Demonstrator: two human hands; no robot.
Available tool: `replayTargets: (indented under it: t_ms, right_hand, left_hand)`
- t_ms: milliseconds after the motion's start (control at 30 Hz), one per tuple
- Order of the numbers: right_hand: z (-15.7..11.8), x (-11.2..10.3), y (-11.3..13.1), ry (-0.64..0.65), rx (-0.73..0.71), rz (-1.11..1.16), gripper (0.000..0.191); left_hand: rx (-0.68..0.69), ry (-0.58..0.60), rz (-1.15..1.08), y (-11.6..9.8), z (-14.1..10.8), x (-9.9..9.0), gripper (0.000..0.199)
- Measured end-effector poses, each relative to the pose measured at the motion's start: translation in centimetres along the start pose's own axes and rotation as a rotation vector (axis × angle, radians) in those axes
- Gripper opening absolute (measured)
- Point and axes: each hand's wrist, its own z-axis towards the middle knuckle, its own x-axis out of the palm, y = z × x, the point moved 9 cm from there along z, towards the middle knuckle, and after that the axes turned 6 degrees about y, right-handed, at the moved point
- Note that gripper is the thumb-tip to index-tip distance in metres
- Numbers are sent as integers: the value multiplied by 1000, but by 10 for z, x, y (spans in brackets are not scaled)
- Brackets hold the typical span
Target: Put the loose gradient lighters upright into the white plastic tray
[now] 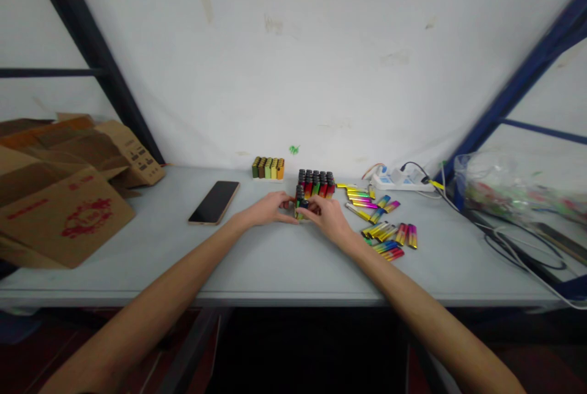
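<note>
Several upright lighters with black tops (316,183) stand packed in a block at the middle of the grey table (275,265). My left hand (274,207) is at the left side of a smaller group of lighters (300,193) in front of that block, thumb and fingers apart around its edge. My right hand (326,215) reaches in from the right, its thumb and fingers pinched at a dark-topped lighter (303,204). Loose shiny coloured lighters (385,232) lie to the right of my right hand. Behind, near the wall, sits a block of gold-topped lighters (268,169).
A black-screened phone (214,202) lies left of my left hand. Cardboard boxes (68,192) fill the far left. At the right are a white power strip (403,182), cables (509,238) and a clear plastic bag (495,183). Metal posts flank the table.
</note>
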Motion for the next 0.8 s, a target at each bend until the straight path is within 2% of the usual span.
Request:
replayTargets:
  t_ms: [167,300,367,433,500,567,667,800]
  right_hand:
    - [3,7,-2,19,3,-153,33]
    - [2,6,5,70,-23,-270,37]
    - [2,-9,9,37,-39,-294,40]
    - [4,-37,5,-63,-30,-356,45]
    - [9,-73,-10,-183,26,-464,47]
    - [16,-103,-34,-231,79,-572,38]
    - [32,-123,-81,-88,155,-705,29]
    - [40,-112,-132,240,232,-770,34]
  left_hand:
    - [-3,-3,5,0,0,-1,67]
    - [12,2,9,-2,0,0,65]
    - [14,-4,8,-2,0,-1,66]
    - [13,-3,14,-1,0,-1,68]
    - [12,7,27,-1,0,-1,71]
    - [16,15,43,-1,0,0,73]
    - [15,12,59,-1,1,-1,76]
    - [2,20,59,0,1,0,78]
